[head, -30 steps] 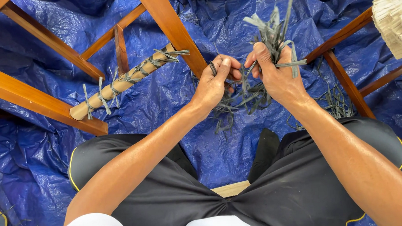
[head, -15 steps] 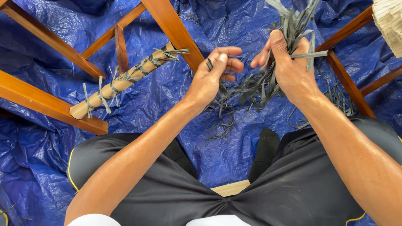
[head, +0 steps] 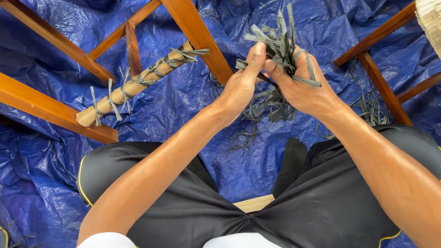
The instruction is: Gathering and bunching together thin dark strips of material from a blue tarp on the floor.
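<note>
Now we've got both hands up over the blue tarp [head: 180, 106]: right hand [head: 303, 88] clamped round the bundle of grey strips [head: 281, 42], left hand [head: 241, 86] pinching what looks like one strand; next, we'd judge, a clean pull free

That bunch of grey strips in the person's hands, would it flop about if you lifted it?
Probably floppy: the grey strips bend and splay above the right hand and droop below the left hand. Likely light, pinched between fingertips. Loose strands might slip out.
</note>
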